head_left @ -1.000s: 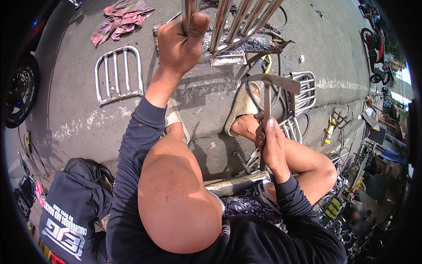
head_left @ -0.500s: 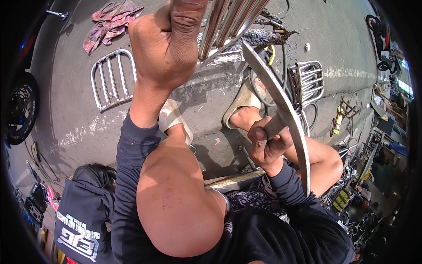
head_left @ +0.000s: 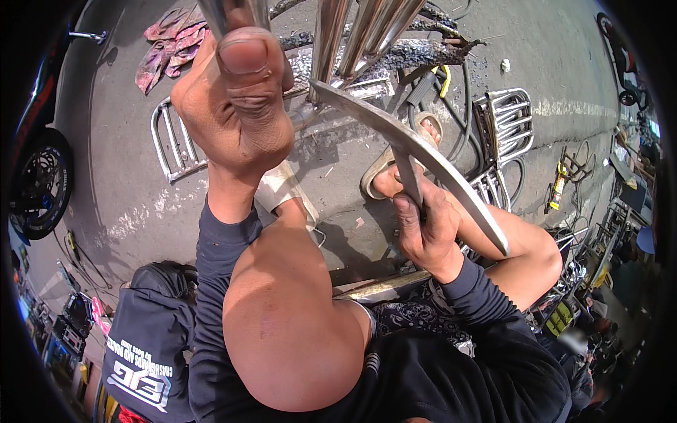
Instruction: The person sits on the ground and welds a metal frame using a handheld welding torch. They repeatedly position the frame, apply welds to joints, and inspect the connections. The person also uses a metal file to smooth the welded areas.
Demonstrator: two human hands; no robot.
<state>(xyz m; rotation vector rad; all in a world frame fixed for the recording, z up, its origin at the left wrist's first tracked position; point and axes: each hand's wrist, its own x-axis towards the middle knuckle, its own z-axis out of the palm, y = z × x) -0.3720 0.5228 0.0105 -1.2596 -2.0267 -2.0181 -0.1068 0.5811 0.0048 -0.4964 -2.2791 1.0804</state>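
Left hand (head_left: pixel 236 102) in a grip wrapped round a bar of a shiny tubular rack (head_left: pixel 328 39), apparently steadying it above a crusted block (head_left: pixel 430 53). Right hand (head_left: pixel 431 236) encircles the handle of a long-headed hammer (head_left: pixel 423 149), whose head partly hides the rack. Cable (head_left: pixel 468 92) and spare racks (head_left: pixel 511 116) clutter the pavement (head_left: pixel 564 74) by the block's right end.

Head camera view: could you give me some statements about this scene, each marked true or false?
1. The right hand grips a chipping hammer by its handle. True.
2. The left hand is empty. False: it grips a shiny metal tube.
3. A pink cloth lies on the ground. True.
4. The person is barefoot. False: the person wears beige slippers.
5. A motorcycle wheel stands near the picture's left edge. True.
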